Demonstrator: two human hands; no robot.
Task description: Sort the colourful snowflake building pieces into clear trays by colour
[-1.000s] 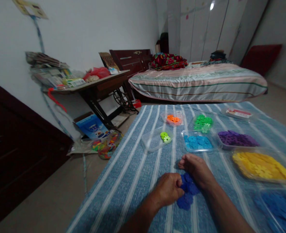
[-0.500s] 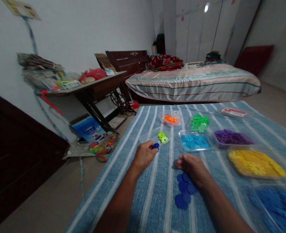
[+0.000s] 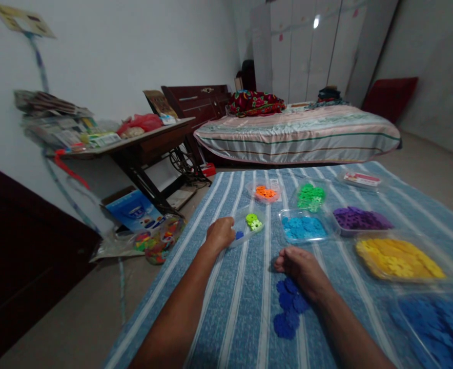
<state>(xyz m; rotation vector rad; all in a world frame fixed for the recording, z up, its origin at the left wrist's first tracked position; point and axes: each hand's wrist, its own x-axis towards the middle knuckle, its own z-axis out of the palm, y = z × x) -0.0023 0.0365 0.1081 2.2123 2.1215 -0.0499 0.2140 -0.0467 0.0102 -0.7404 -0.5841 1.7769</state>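
Note:
My left hand (image 3: 221, 233), its fingers curled, is at the left end of a clear plastic box (image 3: 256, 231). Inside that box a dark blue flower-shaped disc (image 3: 239, 234) shows right by my fingertips; whether they still touch it I cannot tell. Lime green flower-shaped discs (image 3: 253, 221) lie at the box's far end. My right hand (image 3: 301, 269) rests side-on on the striped cloth with fingers curled in, and what they may hold is hidden. Against its near side lies a loose cluster of dark blue flower-shaped discs (image 3: 287, 310).
Clear boxes hold orange discs (image 3: 265, 192), green discs (image 3: 311, 197), light blue discs (image 3: 304, 228), purple discs (image 3: 361, 219), yellow discs (image 3: 399, 258) and blue discs (image 3: 437, 325). A lidded box with a red label (image 3: 362, 179) stands at the back. Beyond is a bed (image 3: 295, 133).
My left hand has drawn a little left, and the dark blue disc that was between its fingertips now shows inside the box beside them. My right hand stays by the cluster. The view has shifted slightly.

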